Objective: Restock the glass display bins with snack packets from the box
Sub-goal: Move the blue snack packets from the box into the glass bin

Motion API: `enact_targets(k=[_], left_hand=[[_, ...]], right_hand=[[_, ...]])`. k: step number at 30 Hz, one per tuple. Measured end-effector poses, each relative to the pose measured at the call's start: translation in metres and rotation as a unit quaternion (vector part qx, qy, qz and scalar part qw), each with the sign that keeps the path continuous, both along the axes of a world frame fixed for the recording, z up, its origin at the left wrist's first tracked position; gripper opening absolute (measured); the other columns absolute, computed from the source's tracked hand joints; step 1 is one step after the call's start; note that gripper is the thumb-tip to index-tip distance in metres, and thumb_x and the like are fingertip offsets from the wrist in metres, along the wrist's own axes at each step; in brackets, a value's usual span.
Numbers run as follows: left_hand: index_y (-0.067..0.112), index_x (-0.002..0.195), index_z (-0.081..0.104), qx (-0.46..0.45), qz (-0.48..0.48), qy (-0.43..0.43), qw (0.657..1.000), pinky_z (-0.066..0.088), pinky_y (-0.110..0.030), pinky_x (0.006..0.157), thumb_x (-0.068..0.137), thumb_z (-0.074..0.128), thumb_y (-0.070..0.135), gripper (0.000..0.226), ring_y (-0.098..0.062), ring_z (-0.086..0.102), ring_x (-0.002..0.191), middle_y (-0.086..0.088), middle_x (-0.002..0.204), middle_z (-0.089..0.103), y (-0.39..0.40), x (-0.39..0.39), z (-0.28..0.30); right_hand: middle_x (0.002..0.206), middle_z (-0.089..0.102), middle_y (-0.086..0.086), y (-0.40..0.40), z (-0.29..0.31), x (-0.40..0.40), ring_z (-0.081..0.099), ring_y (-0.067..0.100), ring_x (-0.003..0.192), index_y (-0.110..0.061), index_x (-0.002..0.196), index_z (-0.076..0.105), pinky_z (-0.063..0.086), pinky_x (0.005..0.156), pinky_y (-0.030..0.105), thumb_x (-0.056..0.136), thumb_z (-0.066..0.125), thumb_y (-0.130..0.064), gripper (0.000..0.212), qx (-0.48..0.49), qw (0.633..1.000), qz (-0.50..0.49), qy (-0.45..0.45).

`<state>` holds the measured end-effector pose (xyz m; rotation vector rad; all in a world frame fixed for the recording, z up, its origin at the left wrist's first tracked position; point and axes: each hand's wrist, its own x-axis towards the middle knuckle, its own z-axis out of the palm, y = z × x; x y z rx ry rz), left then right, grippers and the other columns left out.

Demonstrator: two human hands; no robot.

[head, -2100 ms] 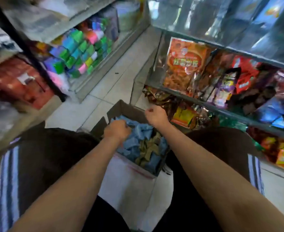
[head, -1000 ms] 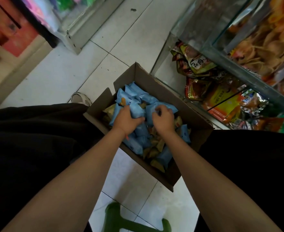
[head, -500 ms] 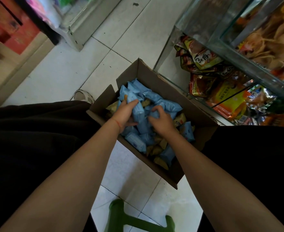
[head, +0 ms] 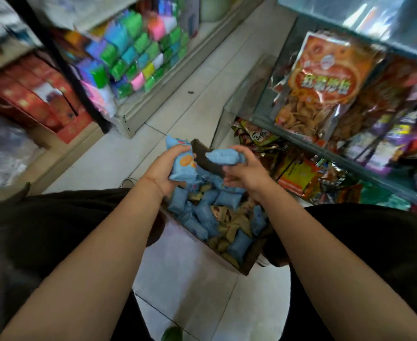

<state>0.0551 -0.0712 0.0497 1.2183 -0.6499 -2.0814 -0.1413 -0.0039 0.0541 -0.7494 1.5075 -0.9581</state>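
Above an open cardboard box [head: 248, 263] of snacks on the shop floor, the left hand [head: 162, 172] grips blue packets [head: 181, 161] while the right hand [head: 245, 172] clutches another blue packet [head: 223, 156]. A firm hold should carry both loads to the glass display bins [head: 264, 119] at right without spills.

Both hands are raised above the cardboard box [head: 248, 265], which sits on the floor between the person's knees. The left hand [head: 162, 172] grips a bunch of blue packets [head: 181, 163] and the right hand [head: 248, 172] grips another blue packet [head: 223, 156], with a narrow gap between the 2. Toward 12 o'clock the tiled aisle [head: 202, 104] runs open between the shelving. At 10 o'clock a low shelf of coloured packs [head: 138, 57] edges that aisle. From 1 to 3 o'clock the glass display bins [head: 298, 139] stand close beside the box, their front panes and metal rails walling off the stacked snack bags [head: 325, 77]. The box's far flap rises just under the hands.
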Motion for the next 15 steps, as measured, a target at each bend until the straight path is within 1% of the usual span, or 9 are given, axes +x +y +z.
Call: enact_targets(k=[2, 4, 5, 7, 9, 10, 11, 13, 15], left_hand=[[0.01, 0.091, 0.063, -0.022, 0.01, 0.033, 0.999, 0.053, -0.033, 0.077, 0.095, 0.052, 0.027, 0.02, -0.019, 0.062, 0.072, -0.007, 0.083, 0.064, 0.013, 0.0, 0.035], [0.011, 0.09, 0.069, -0.043, 0.01, 0.054, 0.998, 0.055, -0.033, 0.073, 0.094, 0.054, 0.031, 0.025, -0.02, 0.064, 0.073, -0.006, 0.083, 0.068, 0.027, -0.002, 0.073], [0.012, 0.089, 0.071, -0.055, 0.005, 0.06, 0.997, 0.056, -0.032, 0.07, 0.093, 0.054, 0.033, 0.026, -0.02, 0.066, 0.073, -0.005, 0.084, 0.07, 0.035, -0.003, 0.095], [0.013, 0.094, 0.069, -0.075, -0.006, 0.078, 0.994, 0.057, -0.031, 0.064, 0.093, 0.053, 0.035, 0.027, -0.019, 0.068, 0.07, -0.006, 0.088, 0.07, 0.053, -0.01, 0.136], [0.015, 0.098, 0.067, -0.109, -0.03, 0.09, 0.99, 0.059, -0.031, 0.058, 0.096, 0.05, 0.035, 0.027, -0.02, 0.07, 0.068, -0.006, 0.089, 0.072, 0.074, -0.021, 0.18], [0.015, 0.099, 0.067, -0.132, -0.048, 0.088, 0.986, 0.059, -0.03, 0.056, 0.097, 0.047, 0.035, 0.028, -0.02, 0.071, 0.068, -0.006, 0.087, 0.073, 0.083, -0.028, 0.2], [0.016, 0.099, 0.067, -0.157, -0.063, 0.082, 0.982, 0.058, -0.029, 0.053, 0.099, 0.044, 0.035, 0.029, -0.019, 0.072, 0.066, -0.006, 0.084, 0.075, 0.093, -0.035, 0.22], [0.016, 0.097, 0.066, -0.2, -0.087, 0.074, 0.973, 0.055, -0.026, 0.047, 0.101, 0.041, 0.035, 0.031, -0.016, 0.072, 0.062, -0.004, 0.078, 0.075, 0.106, -0.05, 0.25], [0.019, 0.101, 0.066, -0.243, -0.105, 0.051, 0.963, 0.057, -0.025, 0.051, 0.1, 0.04, 0.041, 0.034, -0.014, 0.072, 0.064, -0.002, 0.081, 0.075, 0.114, -0.068, 0.275]], right_hand=[[0.058, 0.056, 0.004, 0.013, 0.039, -0.004, 0.05, 0.013, 0.043, -0.025, 0.114, 0.055, 0.049, 0.047, 0.026, 0.085, 0.071, -0.008, 0.038, -0.026, 0.999, -0.028, -0.012], [0.05, 0.052, -0.002, 0.029, 0.082, -0.006, 0.039, 0.009, 0.037, -0.014, 0.109, 0.062, 0.035, 0.038, 0.02, 0.086, 0.072, -0.02, 0.026, -0.057, 0.997, -0.037, -0.031], [0.053, 0.058, -0.004, 0.037, 0.103, -0.005, 0.043, 0.008, 0.038, -0.01, 0.105, 0.066, 0.034, 0.037, 0.019, 0.087, 0.071, -0.025, 0.024, -0.074, 0.996, -0.036, -0.037], [0.078, 0.074, 0.002, 0.053, 0.143, -0.005, 0.063, 0.013, 0.059, -0.012, 0.099, 0.071, 0.047, 0.053, 0.021, 0.085, 0.072, -0.031, 0.024, -0.105, 0.993, -0.04, -0.034], [0.099, 0.074, 0.009, 0.068, 0.178, -0.008, 0.068, 0.024, 0.084, -0.014, 0.1, 0.072, 0.052, 0.074, 0.036, 0.085, 0.071, -0.033, 0.024, -0.137, 0.989, -0.043, -0.033], [0.104, 0.073, 0.011, 0.075, 0.195, -0.009, 0.068, 0.027, 0.09, -0.013, 0.105, 0.07, 0.052, 0.081, 0.042, 0.087, 0.068, -0.032, 0.026, -0.152, 0.986, -0.046, -0.047], [0.108, 0.072, 0.012, 0.08, 0.211, -0.012, 0.068, 0.028, 0.092, -0.012, 0.112, 0.067, 0.053, 0.082, 0.045, 0.09, 0.065, -0.032, 0.03, -0.165, 0.983, -0.049, -0.058], [0.107, 0.072, 0.009, 0.092, 0.244, -0.016, 0.071, 0.024, 0.087, -0.015, 0.119, 0.061, 0.058, 0.071, 0.042, 0.094, 0.058, -0.036, 0.033, -0.187, 0.978, -0.058, -0.07], [0.103, 0.072, 0.006, 0.105, 0.275, -0.028, 0.072, 0.02, 0.081, -0.017, 0.119, 0.059, 0.058, 0.062, 0.036, 0.095, 0.056, -0.036, 0.03, -0.212, 0.973, -0.063, -0.063]])
